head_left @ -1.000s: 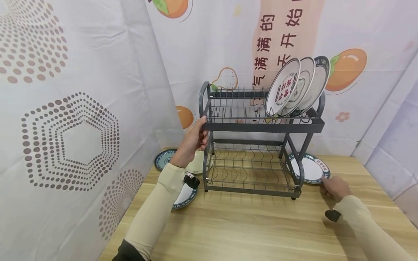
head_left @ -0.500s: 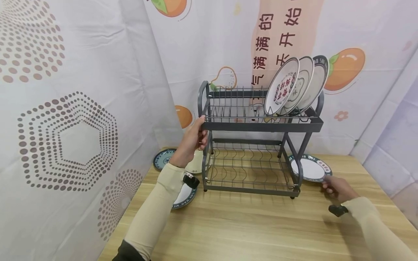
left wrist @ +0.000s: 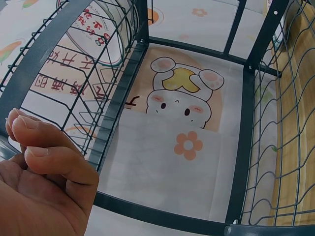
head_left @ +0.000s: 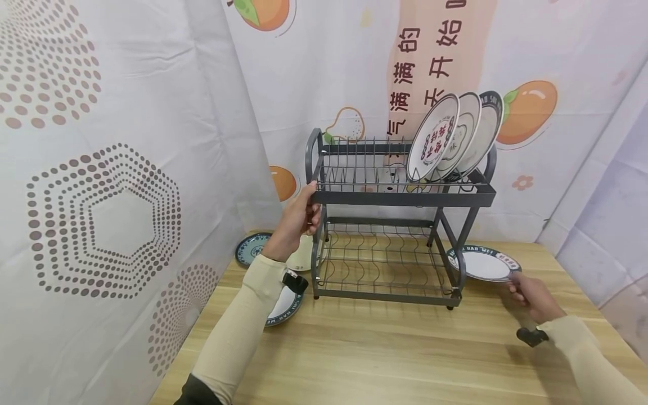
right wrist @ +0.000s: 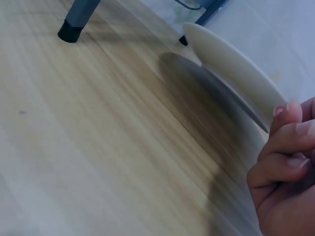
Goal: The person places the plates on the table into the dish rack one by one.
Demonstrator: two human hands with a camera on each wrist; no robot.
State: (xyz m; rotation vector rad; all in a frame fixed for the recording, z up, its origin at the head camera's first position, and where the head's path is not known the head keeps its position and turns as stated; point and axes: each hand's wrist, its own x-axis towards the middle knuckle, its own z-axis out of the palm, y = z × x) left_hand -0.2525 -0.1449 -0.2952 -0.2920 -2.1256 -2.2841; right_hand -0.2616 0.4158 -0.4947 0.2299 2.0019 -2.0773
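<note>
My left hand (head_left: 295,223) grips the front left corner of the upper tier of a dark grey two-tier dish rack (head_left: 400,198). In the left wrist view the fingers (left wrist: 64,162) curl at the rack's frame. At the right, my right hand (head_left: 536,296) pinches the near right rim of a white plate (head_left: 486,264) with a dark lettered border. The right wrist view shows this plate's pale underside (right wrist: 231,61) tilted above the table, its shadow below. Three plates (head_left: 435,138) stand on edge at the right end of the upper tier.
Left of the rack lie a blue patterned plate (head_left: 249,249), a cream dish (head_left: 302,256) and a white plate with a dark lettered rim (head_left: 286,306), partly hidden by my left arm. The rack's lower tier (head_left: 379,264) is wire. Printed curtains (head_left: 349,67) hang behind and at the left.
My right hand has moved slightly right and toward me, drawing the plate with it and lifting its near edge from the table. My left hand keeps its grip on the rack.
</note>
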